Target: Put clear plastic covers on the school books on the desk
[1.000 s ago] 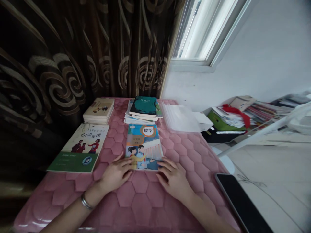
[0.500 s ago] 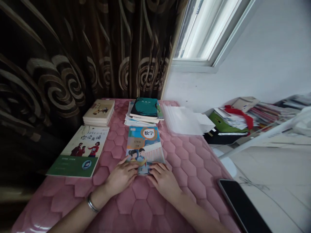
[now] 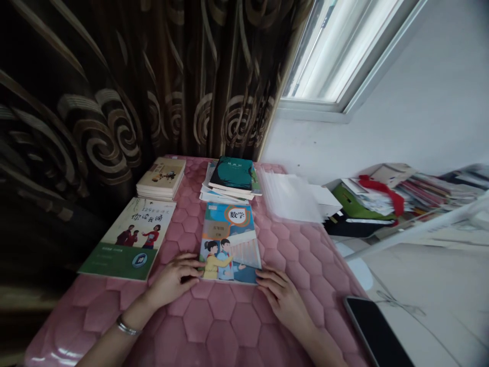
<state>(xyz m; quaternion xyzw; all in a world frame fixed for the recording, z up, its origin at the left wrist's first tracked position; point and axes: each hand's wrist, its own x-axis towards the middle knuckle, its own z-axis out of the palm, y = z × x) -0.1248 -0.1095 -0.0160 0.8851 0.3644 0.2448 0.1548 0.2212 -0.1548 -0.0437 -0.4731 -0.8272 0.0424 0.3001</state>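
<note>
A blue math textbook [image 3: 233,244] with cartoon children on its cover lies flat in the middle of the pink padded table cover [image 3: 221,321]. At its lower left edge, my left hand [image 3: 178,278] rests with the fingertips against the side, fingers stretched and loosely bent. My right hand [image 3: 280,290] touches the lower right corner with extended fingers. Neither hand is wrapped round the book. To the left lies a green and white book [image 3: 132,239] with figures on its front. A silver bangle [image 3: 128,327] circles my left wrist.
Behind are a stack of tan books [image 3: 161,178] and a pile topped by a dark teal book [image 3: 233,174]. Clear plastic covers [image 3: 290,196] lie right of it. A phone [image 3: 376,331] sits at the right edge. Papers and a green bag [image 3: 355,201] stand beyond the table, by the wall.
My hands have moved apart, from lying over the textbook's lower cover to its left and right edges. More of the cover shows. The whole view has shifted slightly.
</note>
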